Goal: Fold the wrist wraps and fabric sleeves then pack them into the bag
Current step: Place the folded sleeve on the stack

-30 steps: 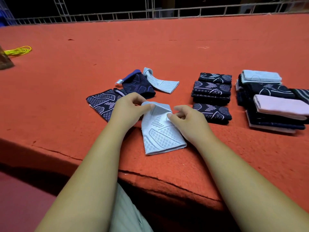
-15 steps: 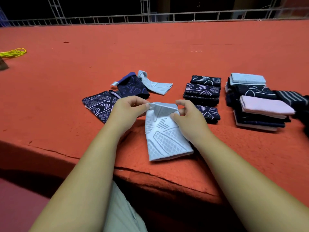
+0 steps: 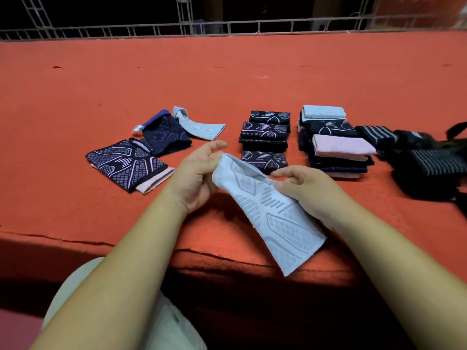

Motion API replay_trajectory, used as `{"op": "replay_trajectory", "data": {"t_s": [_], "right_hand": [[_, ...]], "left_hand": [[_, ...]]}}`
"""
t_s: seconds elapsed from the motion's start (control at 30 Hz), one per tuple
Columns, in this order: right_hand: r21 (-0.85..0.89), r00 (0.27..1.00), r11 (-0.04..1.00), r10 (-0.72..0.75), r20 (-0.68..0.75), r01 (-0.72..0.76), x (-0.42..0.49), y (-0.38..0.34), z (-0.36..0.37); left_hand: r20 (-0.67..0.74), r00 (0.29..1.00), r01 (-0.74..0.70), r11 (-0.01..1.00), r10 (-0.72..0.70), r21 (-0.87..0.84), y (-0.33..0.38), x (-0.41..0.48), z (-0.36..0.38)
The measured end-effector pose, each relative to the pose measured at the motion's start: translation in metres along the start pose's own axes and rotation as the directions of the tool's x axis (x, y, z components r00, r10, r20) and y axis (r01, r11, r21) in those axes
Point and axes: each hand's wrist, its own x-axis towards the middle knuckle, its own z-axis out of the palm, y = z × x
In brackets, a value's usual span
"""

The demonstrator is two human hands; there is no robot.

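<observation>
Both hands are holding the sleeve (image 3: 278, 223) above the bench (image 3: 75, 77) edge, the left hand (image 3: 197, 178) gripping its far end and the right hand (image 3: 310, 193) pinching its middle, its long axis slanting far-left to its free near-right end.

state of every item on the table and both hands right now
left hand, grips the held sleeve's top end
right hand, pinches its side edge
held sleeve, light blue, unfolded, lifted
patterned sleeve, flat, unfolded, on a pink sleeve
navy sleeve, unfolded, rumpled
far blue sleeve, unfolded, flat
dark stack, folded
mixed stack, folded, piled
striped wraps, folded, far right
</observation>
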Motion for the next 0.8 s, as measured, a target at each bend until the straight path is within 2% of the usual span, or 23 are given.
{"op": "replay_trajectory", "data": {"t_s": [0.13, 0.2, 0.23, 0.3, 0.37, 0.43, 0.47, 0.53, 0.6, 0.67, 0.73, 0.8], "right_hand": [[0.027, 0.999, 1.000, 0.005, -0.040, -0.004, -0.005, 0.016, 0.001], [0.061, 0.997, 0.998, -0.026, -0.078, 0.031, -0.006, 0.019, 0.003], [0.078, 0.996, 0.996, -0.045, -0.081, 0.051, -0.006, 0.019, 0.004], [0.097, 0.995, 0.991, -0.084, -0.061, 0.089, -0.007, 0.019, 0.008], [0.073, 0.991, 0.989, -0.128, -0.050, 0.131, -0.008, 0.019, 0.010], [0.026, 0.984, 0.985, -0.167, -0.057, 0.168, -0.009, 0.018, 0.011], [0.016, 0.982, 0.983, -0.179, -0.063, 0.180, -0.009, 0.018, 0.011], [0.021, 0.979, 0.982, -0.184, -0.082, 0.187, -0.009, 0.018, 0.012], [0.012, 0.977, 0.982, -0.184, -0.107, 0.186, -0.008, 0.019, 0.011], [0.015, 0.975, 0.982, -0.186, -0.123, 0.189, -0.007, 0.020, 0.012], [0.026, 0.975, 0.981, -0.188, -0.119, 0.192, -0.007, 0.020, 0.013], [0.019, 0.975, 0.979, -0.198, -0.101, 0.201, -0.007, 0.019, 0.013]], "left_hand": [[0.030, 0.999, -0.037, 0.974, 0.031, 0.223, -0.010, 0.000, 0.005], [0.053, 0.998, -0.052, 0.921, 0.034, 0.386, -0.010, -0.001, 0.005], [0.076, 0.995, -0.092, 0.846, 0.061, 0.525, -0.008, -0.002, 0.007], [0.139, 0.982, -0.189, 0.607, 0.128, 0.772, -0.006, -0.003, 0.013], [0.229, 0.956, -0.279, 0.329, 0.182, 0.902, -0.008, 0.002, 0.018], [0.334, 0.921, -0.353, 0.067, 0.199, 0.933, -0.013, 0.008, 0.024], [0.367, 0.908, -0.374, -0.005, 0.201, 0.927, -0.015, 0.010, 0.027], [0.392, 0.895, -0.384, -0.078, 0.215, 0.920, -0.016, 0.013, 0.034], [0.390, 0.892, -0.385, -0.069, 0.227, 0.920, -0.015, 0.016, 0.037], [0.348, 0.904, -0.369, 0.041, 0.247, 0.929, -0.015, 0.017, 0.038], [0.211, 0.938, -0.277, 0.232, 0.275, 0.932, -0.014, 0.018, 0.040], [-0.049, 0.957, -0.110, 0.511, 0.287, 0.853, -0.014, 0.020, 0.042]]}}
